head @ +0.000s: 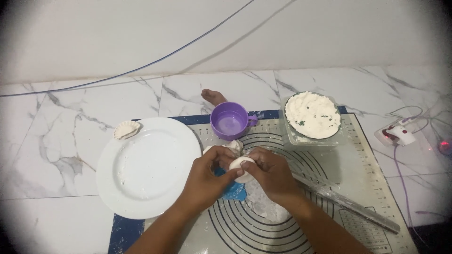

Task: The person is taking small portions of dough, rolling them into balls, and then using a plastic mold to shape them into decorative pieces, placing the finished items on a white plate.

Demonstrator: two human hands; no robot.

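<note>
From the head view, I took the round white ceramic plate [146, 174] as my landmark. Just to its right, both hands met over the pale baking mat printed with dark concentric rings [292, 221]. My left hand [207, 181] was curled narrowly, thumb and fingers pinching the edge of a small round piece of white dough [241, 164], and my right hand [270, 174] was closed on the same piece from the other side, so the dough sat between the two sets of fingertips, held up off the mat. Under the hands, near the plate's right rim, a blue plastic dumpling mould [234, 190] lay on the mat, mostly hidden. On the plate's upper left rim rested one folded white dumpling with a crimped edge [126, 129]. Beyond the plate's upper right edge stood a purple plastic cup with a handle [230, 121]; I could not tell what it held. Further right of that sat a clear square container of crumbly white filling flecked with green [312, 115]. A long floured rolling pin [346, 203] lay diagonally on the mat, well right of the plate.
</note>
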